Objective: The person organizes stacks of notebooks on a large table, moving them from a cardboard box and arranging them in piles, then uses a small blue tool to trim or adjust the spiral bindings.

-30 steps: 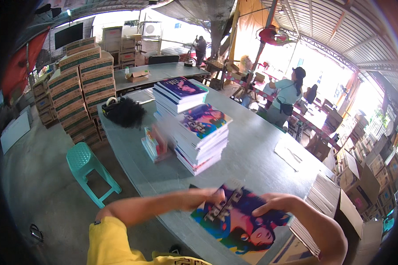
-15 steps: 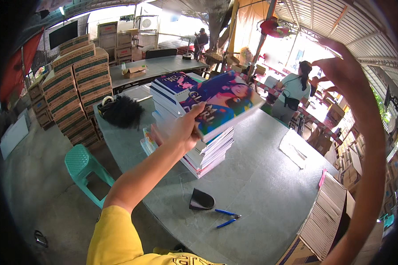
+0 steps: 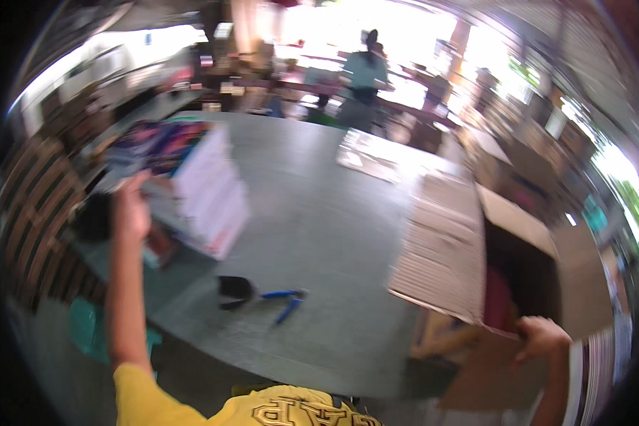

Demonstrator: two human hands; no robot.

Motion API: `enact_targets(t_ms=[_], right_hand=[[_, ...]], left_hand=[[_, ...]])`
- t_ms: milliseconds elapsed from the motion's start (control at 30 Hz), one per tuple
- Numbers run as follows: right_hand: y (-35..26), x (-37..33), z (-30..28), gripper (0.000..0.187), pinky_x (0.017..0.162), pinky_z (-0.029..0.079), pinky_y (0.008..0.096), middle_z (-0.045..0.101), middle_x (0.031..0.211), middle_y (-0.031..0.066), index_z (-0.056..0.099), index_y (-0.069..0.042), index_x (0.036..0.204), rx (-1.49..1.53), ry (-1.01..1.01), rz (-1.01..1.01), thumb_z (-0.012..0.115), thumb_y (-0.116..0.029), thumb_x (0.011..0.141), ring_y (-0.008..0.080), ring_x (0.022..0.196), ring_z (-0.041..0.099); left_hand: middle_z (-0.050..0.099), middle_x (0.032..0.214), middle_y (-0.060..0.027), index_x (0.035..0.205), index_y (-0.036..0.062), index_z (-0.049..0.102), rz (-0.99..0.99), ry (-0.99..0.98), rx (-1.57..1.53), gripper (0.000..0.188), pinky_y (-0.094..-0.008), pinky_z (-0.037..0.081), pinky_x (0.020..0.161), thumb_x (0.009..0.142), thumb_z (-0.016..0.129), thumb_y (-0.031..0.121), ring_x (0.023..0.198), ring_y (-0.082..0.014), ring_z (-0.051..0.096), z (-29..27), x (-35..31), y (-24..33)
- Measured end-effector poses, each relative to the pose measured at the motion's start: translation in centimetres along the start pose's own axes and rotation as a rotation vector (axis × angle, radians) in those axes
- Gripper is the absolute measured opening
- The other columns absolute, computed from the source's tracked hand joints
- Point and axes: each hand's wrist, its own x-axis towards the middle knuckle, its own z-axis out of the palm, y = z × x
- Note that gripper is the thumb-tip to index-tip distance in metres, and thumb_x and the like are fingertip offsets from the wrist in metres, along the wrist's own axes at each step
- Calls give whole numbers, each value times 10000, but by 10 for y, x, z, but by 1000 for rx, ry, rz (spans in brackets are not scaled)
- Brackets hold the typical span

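A tall stack of books [image 3: 209, 188] with colourful covers stands at the left of the table. My left hand [image 3: 131, 206] is against its near left side, the fingers blurred and partly hidden, so their grip cannot be made out. On the right is an opened cardboard box [image 3: 440, 248] with its flaps folded out and a dark inside. My right hand [image 3: 543, 337] is closed over the edge of its near flap [image 3: 493, 373]. Between the two, a black wedge-shaped piece [image 3: 234, 291] lies beside blue-handled cutting pliers [image 3: 285, 302].
A grey table [image 3: 312, 220] carries everything. A clear plastic sheet or bag [image 3: 369, 156] lies towards its far edge. Stacked cartons [image 3: 35, 213] rise at the left, near a green stool [image 3: 89, 326]. Another person [image 3: 366, 71] stands beyond the table.
The view has swung right and blurred. The book my left hand held up now rests on the stack. My right hand has come down from the air to the box flap.
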Motion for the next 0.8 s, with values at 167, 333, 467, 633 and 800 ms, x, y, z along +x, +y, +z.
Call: enact_targets(t_ms=[167, 333, 467, 633, 800], right_hand=[[34, -4, 61, 430, 686, 501, 361, 643, 754, 135, 652, -32, 784, 337, 155, -21, 808, -355, 549, 289, 723, 633], [33, -7, 70, 406, 698, 502, 354, 649, 772, 140, 662, -38, 852, 310, 225, -172, 756, -367, 632, 286, 730, 636], [58, 0, 32, 499, 720, 494, 364, 653, 845, 154, 655, -31, 895, 459, -173, -360, 644, -503, 736, 292, 823, 628], [106, 151, 9, 592, 728, 495, 396, 662, 849, 167, 662, 8, 913, 253, -7, -224, 485, -552, 840, 272, 837, 637], [137, 303, 96, 554, 904, 417, 382, 531, 1176, 206, 518, -62, 1210, 243, 288, -205, 645, -347, 752, 304, 1108, 504]], left_hand=[[434, 1278, -100, 1216, 13, 449, 29, 23, -956, 388, -312, 325, 985, 852, 554, 97, 1121, -178, 445, 41, -74, 202], [526, 1121, -115, 1128, 41, 530, 1201, -476, -536, 338, -462, 341, 987, 830, 557, 198, 1071, -293, 491, 80, -211, 391], [587, 1037, -117, 1193, 36, 503, 1205, -541, -529, 511, -501, 304, 1010, 808, 614, 352, 1035, -277, 533, 123, -260, 453], [595, 837, -65, 1198, 41, 500, 1118, -746, -449, 508, -478, 303, 1010, 814, 617, 352, 883, -222, 578, 128, -267, 463], [456, 674, 12, 1178, 102, 531, 1099, -624, -498, 473, -408, 347, 967, 809, 618, 385, 695, -142, 510, 134, -270, 465]])
